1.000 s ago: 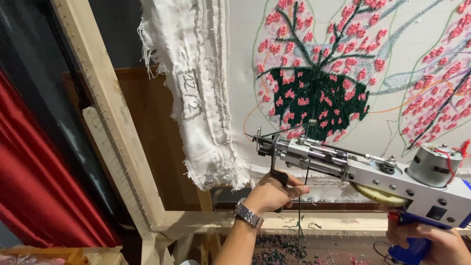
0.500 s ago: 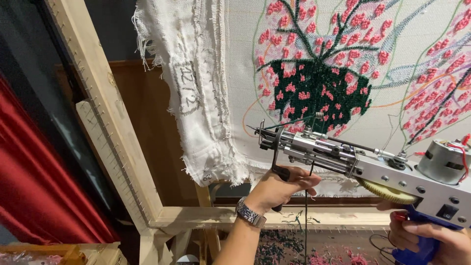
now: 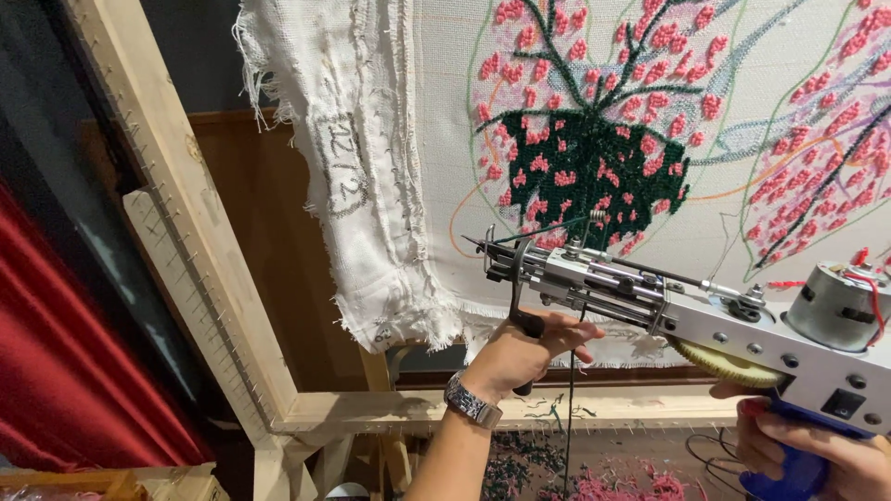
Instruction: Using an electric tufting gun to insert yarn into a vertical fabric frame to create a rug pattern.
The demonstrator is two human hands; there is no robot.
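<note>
Both hands are gripping the tufting gun (image 3: 687,311) right now. The left hand (image 3: 524,348) is wrapping around the black front handle under the needle end, and the right hand (image 3: 812,450) is clenching the blue rear grip down near the bottom right corner of the view. The gun is sitting low in front of the backing cloth (image 3: 445,121), with its needle tip pointing toward the lower left part of the design. I can't tell if the tip is actually touching the cloth or just hanging close to it.

Progress-wise, I'm judging this as somewhere in the middle. The dark green block (image 3: 594,167) in the centre of the flower motif is looking pretty filled in, with pink tufts (image 3: 650,42) dotted through it and branching upward. A second pink cluster is going on at the right edge of the cloth. Still, plenty of drawn outlines are sitting bare, especially the orange and green curves around the motif, and the cloth's left side is all plain.

The cloth is hanging stretched on a wooden frame (image 3: 186,241), with a frayed loose edge flopping over at the left. Yarn scraps (image 3: 613,482) in green and pink are piling up below the frame's bottom rail. A red curtain (image 3: 65,371) is showing behind the frame's left side.
</note>
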